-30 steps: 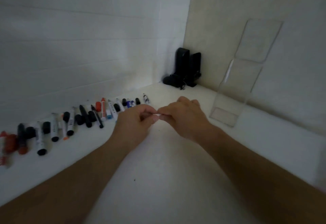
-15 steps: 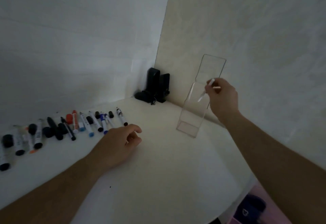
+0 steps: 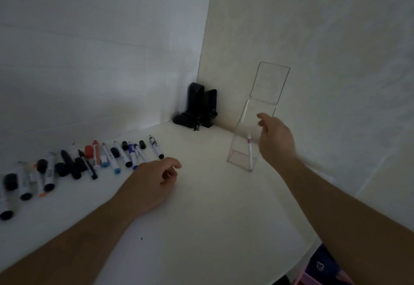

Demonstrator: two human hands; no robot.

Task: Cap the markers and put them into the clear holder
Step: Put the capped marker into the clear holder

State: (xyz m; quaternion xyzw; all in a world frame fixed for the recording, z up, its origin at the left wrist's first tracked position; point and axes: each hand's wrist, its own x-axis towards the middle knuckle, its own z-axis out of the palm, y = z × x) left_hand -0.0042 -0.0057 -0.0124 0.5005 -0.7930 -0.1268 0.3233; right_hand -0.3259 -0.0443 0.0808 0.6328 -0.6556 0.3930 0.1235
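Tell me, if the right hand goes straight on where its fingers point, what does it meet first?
Most likely the clear holder: the open right hand points at its upper wall, above the white marker inside. Depth is unclear.

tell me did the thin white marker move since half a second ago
Yes. It has left the right hand and now stands inside the clear holder, its lower end at the base, below where it was held.
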